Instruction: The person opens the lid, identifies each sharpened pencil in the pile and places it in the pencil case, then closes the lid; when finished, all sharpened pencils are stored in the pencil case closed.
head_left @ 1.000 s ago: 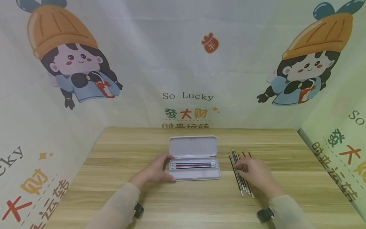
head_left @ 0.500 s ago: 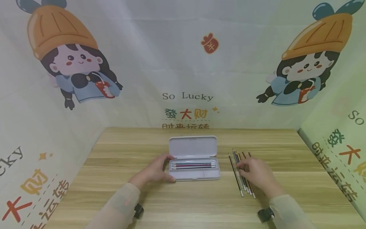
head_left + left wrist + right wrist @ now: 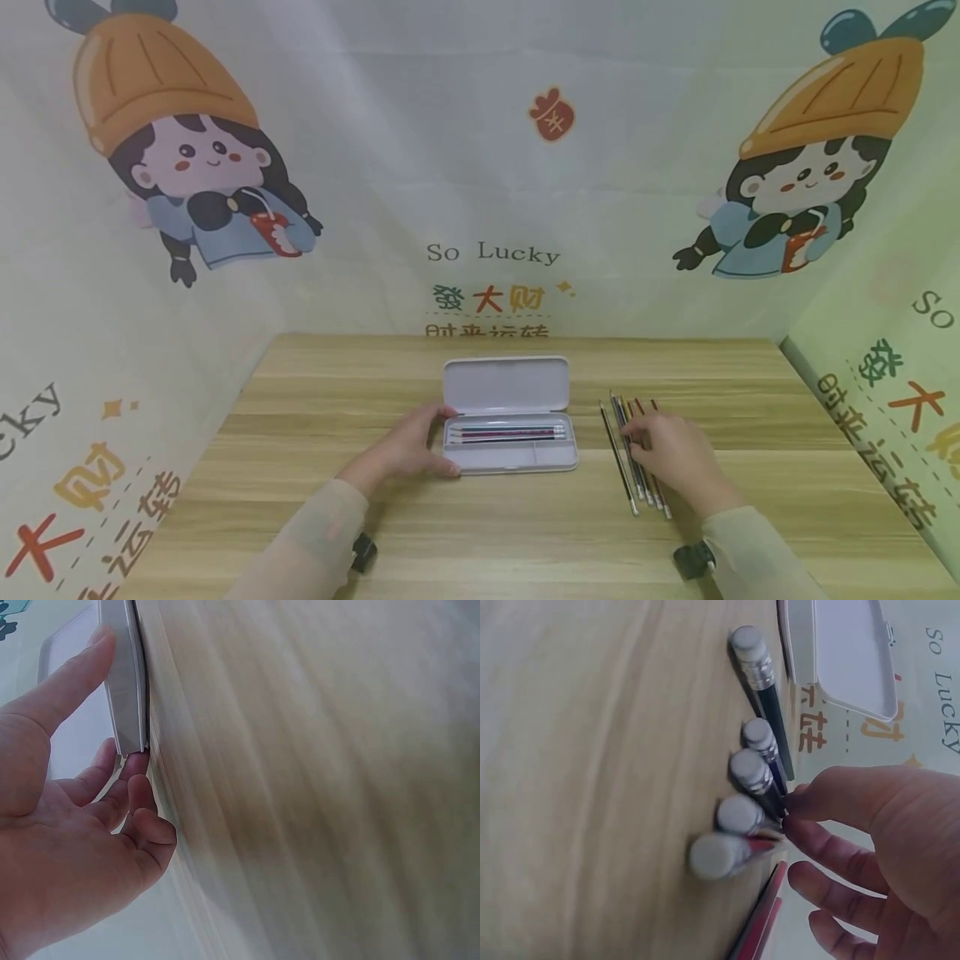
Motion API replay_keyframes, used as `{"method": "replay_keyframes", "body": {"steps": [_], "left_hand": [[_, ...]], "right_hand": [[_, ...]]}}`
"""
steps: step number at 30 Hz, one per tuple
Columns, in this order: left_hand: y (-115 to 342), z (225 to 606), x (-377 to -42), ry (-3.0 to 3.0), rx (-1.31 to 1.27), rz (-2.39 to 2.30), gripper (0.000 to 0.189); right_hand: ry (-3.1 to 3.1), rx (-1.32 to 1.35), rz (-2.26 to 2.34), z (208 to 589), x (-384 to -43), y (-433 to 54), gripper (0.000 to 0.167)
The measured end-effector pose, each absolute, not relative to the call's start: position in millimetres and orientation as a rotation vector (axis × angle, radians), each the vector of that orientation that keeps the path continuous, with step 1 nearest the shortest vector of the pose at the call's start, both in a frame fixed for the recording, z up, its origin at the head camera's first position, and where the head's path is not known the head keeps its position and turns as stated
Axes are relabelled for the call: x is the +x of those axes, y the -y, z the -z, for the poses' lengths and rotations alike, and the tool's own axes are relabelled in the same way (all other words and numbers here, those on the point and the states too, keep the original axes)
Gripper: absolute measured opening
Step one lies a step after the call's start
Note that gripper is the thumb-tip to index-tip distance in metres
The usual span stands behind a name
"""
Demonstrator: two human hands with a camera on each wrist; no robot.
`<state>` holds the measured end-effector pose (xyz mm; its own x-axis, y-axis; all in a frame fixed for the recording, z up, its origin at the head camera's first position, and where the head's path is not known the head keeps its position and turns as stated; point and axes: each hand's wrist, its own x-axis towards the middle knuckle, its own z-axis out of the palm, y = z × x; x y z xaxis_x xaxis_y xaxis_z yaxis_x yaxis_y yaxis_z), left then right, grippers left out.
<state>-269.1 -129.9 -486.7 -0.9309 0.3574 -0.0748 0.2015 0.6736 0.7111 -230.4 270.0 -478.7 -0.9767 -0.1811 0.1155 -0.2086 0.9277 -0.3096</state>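
In the head view an open white pencil case lies on the table with its lid raised at the back. Several pencils lie side by side in its rear compartment. My left hand holds the case's left end, thumb at the front corner, fingers at the back and side. Right of the case my right hand is over a loose bunch of pencils. Thumb and index finger pinch a dark pencil in the right wrist view; their tips hide part of it. A black pencil lies at the bunch's left side.
White erasers on the bunch's pencils face the front of the wooden table. The case's front section has a small divider toward the right. A printed cloth hangs behind the table and on both sides.
My right fingertips have shifted slightly to the right among the pencils, and the gap beside the leftmost black pencil is a little wider. The left hand and case have stayed put.
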Motion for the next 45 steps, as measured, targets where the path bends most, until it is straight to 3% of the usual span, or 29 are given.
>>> {"method": "replay_keyframes", "body": {"steps": [12, 45], "left_hand": [[129.1, 483.8, -268.6, -2.680, 0.459, -1.094, 0.087], [131.1, 489.3, -270.5, -2.688, 0.459, -1.088, 0.085]], "right_hand": [[3.038, 0.292, -0.390, 477.4, -234.7, -268.1, 0.029], [3.061, 0.179, -0.532, 475.7, -235.7, -266.1, 0.031]]}}
